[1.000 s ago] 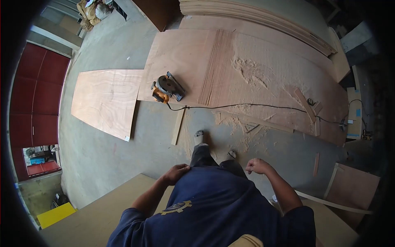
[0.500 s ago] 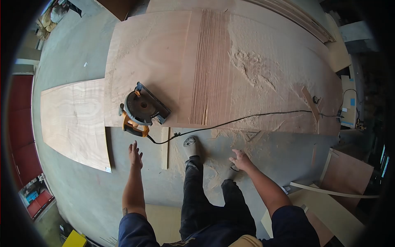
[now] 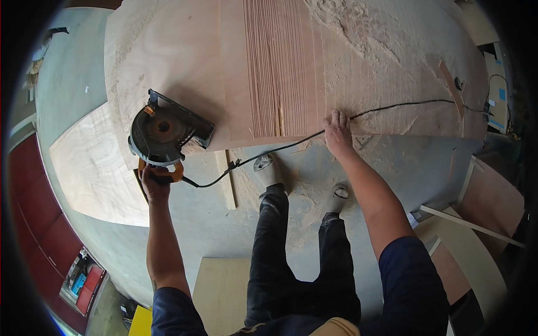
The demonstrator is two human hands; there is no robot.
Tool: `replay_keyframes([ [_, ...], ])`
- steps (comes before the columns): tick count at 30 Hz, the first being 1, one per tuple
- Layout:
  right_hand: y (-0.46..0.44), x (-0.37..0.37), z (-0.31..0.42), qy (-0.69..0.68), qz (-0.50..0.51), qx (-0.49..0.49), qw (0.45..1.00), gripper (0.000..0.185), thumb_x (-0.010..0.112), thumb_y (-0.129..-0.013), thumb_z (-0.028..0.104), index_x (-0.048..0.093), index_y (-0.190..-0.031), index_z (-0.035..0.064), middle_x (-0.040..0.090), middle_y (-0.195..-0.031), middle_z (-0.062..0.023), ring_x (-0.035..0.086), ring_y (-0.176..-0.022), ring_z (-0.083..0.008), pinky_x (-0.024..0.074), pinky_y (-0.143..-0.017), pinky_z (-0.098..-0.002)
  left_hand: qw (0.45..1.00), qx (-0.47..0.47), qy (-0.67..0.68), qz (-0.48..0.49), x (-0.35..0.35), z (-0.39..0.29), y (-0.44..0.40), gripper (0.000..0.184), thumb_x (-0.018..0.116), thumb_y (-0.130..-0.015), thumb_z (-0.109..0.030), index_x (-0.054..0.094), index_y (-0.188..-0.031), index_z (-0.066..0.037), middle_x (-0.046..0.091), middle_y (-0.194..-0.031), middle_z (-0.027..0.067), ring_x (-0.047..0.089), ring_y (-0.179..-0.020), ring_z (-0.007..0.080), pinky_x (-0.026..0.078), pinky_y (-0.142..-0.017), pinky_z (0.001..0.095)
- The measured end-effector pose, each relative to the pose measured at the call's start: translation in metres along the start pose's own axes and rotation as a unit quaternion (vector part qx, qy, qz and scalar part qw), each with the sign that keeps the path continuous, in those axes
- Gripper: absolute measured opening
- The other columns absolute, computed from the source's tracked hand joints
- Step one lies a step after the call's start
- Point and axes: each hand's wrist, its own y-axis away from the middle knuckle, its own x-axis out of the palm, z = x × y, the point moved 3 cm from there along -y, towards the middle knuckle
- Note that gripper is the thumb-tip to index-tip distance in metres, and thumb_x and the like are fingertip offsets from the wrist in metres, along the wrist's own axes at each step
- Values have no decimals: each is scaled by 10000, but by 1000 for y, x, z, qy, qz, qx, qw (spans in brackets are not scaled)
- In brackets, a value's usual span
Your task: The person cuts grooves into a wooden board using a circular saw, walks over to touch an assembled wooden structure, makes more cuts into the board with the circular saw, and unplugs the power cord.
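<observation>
My left hand is closed round the rear handle of an orange and black circular saw. The saw lies at the near left edge of a large plywood sheet, its round blade side showing. From its handle a black power cord runs right across the sheet's near edge. My right hand is at that edge with its fingers bent over the cord, which passes beneath them. Many narrow parallel grooves run across the middle of the sheet.
Sawdust covers much of the sheet's right side. A thin wood strip lies there near the cord. Another sheet lies at left, and a batten on the floor before my feet. Panel offcuts lean at right.
My left hand has reached forward and taken hold of the saw's handle. My right hand has moved forward from above the floor to the cord at the sheet's edge.
</observation>
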Motion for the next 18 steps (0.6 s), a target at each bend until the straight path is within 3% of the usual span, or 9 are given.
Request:
replay_keyframes([
  [4, 18, 13, -39, 32, -7, -3, 999, 378, 585, -974, 218, 583, -1321, 68, 497, -1411, -220, 458, -1364, -402, 328, -1174, -560, 994, 10, -106, 35, 30, -8, -5, 175, 615, -907, -121, 629, -1075, -73, 600, -782, -25, 531, -605, 88, 475, -596, 257],
  [7, 24, 27, -91, -49, 16, 112, 992, 794, 667, -921, 501, 372, -1526, 81, 496, -1449, -236, 502, -1336, -408, 333, -1153, -563, 988, 6, -134, -82, 82, 1, 42, 222, 659, -837, -81, 643, -1057, -56, 557, -719, -12, 522, -598, 94, 445, -574, 251],
  [10, 35, 8, -142, -82, 126, 281, 948, 927, 647, -931, 544, 215, -1610, 85, 382, -1536, -303, 488, -1350, -425, 335, -1154, -552, 983, 16, -169, -74, 105, 19, 109, 256, 649, -830, -81, 647, -1074, -1, 577, -740, 33, 528, -582, 114, 461, -591, 262],
  [11, 38, -2, -151, -85, 127, 277, 949, 927, 647, -931, 544, 215, -1610, 85, 382, -1536, -303, 488, -1350, -425, 335, -1154, -552, 980, -3, -190, -50, 109, 27, 132, 244, 641, -828, -80, 650, -1055, 10, 590, -759, 44, 528, -573, 115, 462, -582, 261],
  [13, 33, -17, -170, -41, 97, 313, 944, 1077, 686, -905, 562, 63, -1638, 78, 180, -1610, -365, 366, -1450, -465, 330, -1181, -526, 972, -9, -234, -36, 141, 40, 174, 216, 624, -824, -75, 660, -1010, 28, 619, -788, 62, 539, -564, 116, 452, -537, 252],
  [14, 24, 6, -189, -46, 95, 307, 946, 1077, 686, -905, 562, 63, -1638, 78, 180, -1610, -365, 366, -1450, -465, 330, -1181, -526, 970, 7, -243, -18, 160, 49, 193, 217, 624, -827, -78, 657, -1012, 30, 621, -781, 58, 542, -562, 112, 436, -510, 243],
  [16, 3, 49, -208, -80, 103, 185, 974, 1157, 735, -891, 516, -19, -1628, 39, -2, -1609, -426, 180, -1517, -514, 299, -1216, -482, 949, 22, -313, 15, 191, 70, 218, 190, 636, -840, -90, 659, -992, 22, 613, -739, 39, 549, -568, 101, 442, -517, 246],
  [17, 5, 49, -210, -121, 132, 200, 963, 1153, 729, -912, 460, -66, -1610, 1, -85, -1608, -419, 0, -1532, -513, 244, -1246, -465, 941, 12, -338, 19, 203, 83, 225, 177, 647, -845, -99, 660, -978, 17, 613, -723, 31, 553, -571, 95, 444, -521, 248],
  [18, 8, 48, -204, -124, 131, 193, 965, 1153, 729, -912, 460, -66, -1610, 1, -85, -1608, -419, 0, -1532, -513, 244, -1246, -465, 933, 2, -360, 22, 215, 98, 232, 166, 659, -851, -109, 662, -964, 12, 613, -708, 23, 557, -574, 89, 447, -526, 250],
])
